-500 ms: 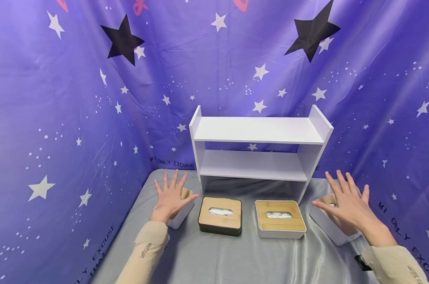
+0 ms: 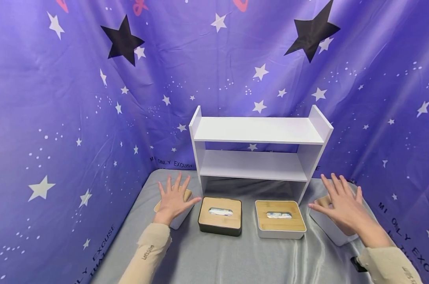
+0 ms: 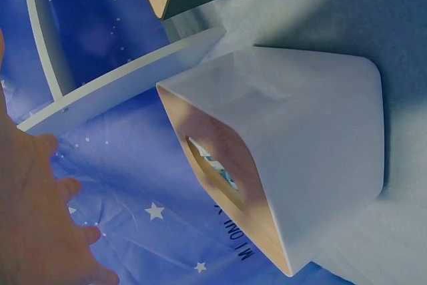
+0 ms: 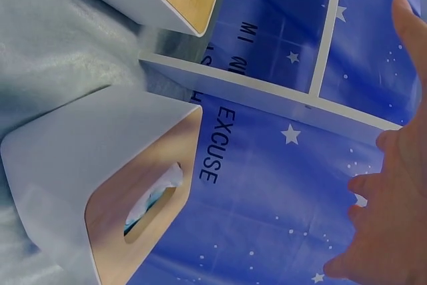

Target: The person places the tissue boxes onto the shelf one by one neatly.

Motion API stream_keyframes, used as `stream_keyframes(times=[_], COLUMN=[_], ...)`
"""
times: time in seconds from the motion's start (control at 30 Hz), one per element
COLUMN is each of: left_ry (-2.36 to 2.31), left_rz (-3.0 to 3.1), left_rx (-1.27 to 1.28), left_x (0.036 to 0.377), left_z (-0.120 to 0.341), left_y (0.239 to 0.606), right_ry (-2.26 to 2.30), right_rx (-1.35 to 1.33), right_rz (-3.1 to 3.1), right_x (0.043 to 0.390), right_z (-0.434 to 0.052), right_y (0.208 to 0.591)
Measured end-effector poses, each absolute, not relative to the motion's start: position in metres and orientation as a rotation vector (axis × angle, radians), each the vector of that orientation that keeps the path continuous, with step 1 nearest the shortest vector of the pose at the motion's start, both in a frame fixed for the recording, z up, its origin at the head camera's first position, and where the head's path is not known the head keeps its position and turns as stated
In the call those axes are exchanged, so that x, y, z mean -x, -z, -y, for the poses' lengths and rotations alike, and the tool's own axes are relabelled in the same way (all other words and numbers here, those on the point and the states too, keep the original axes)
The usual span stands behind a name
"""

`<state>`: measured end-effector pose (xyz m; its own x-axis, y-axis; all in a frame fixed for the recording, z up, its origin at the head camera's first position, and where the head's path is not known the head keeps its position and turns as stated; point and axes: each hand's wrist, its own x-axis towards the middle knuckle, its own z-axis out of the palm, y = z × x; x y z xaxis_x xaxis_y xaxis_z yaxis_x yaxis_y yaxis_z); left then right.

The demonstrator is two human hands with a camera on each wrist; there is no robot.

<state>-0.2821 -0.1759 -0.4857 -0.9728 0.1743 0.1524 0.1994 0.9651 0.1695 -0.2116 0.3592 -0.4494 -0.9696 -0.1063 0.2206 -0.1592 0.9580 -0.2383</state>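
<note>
Hovering spread and empty over grey cloth [image 2: 221, 256], both hands face star-printed purple drapes [image 2: 58, 98]

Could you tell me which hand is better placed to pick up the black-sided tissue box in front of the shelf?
Left, probably. The left hand hovers open beside the black tissue box, its thumb nearly reaching it. The right hand is farther off, beyond the white tissue box.

"mi only excuse" on purple star backdrop [image 2: 171, 162]
</note>
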Motion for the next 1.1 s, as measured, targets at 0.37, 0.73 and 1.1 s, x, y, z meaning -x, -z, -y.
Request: stream_keyframes(times=[0.37, 0.73, 1.1], left_ry=[0.254, 0.276, 0.269], left_rz=[2.993, 2.981, 2.928], left_rx=[0.302, 0.335, 0.373], left_x=[0.279, 0.276, 0.275], left_z=[0.170, 0.167, 0.165], left_y=[0.491, 0.500, 0.504], right_ry=[-0.359, -0.400, -0.410], right_rx=[-0.253, -0.267, -0.306], right_rz=[2.880, 2.897, 2.864], right_x=[0.209, 0.210, 0.212], right_z=[-0.354, -0.344, -0.333], right_y=[0.457, 0.463, 0.470])
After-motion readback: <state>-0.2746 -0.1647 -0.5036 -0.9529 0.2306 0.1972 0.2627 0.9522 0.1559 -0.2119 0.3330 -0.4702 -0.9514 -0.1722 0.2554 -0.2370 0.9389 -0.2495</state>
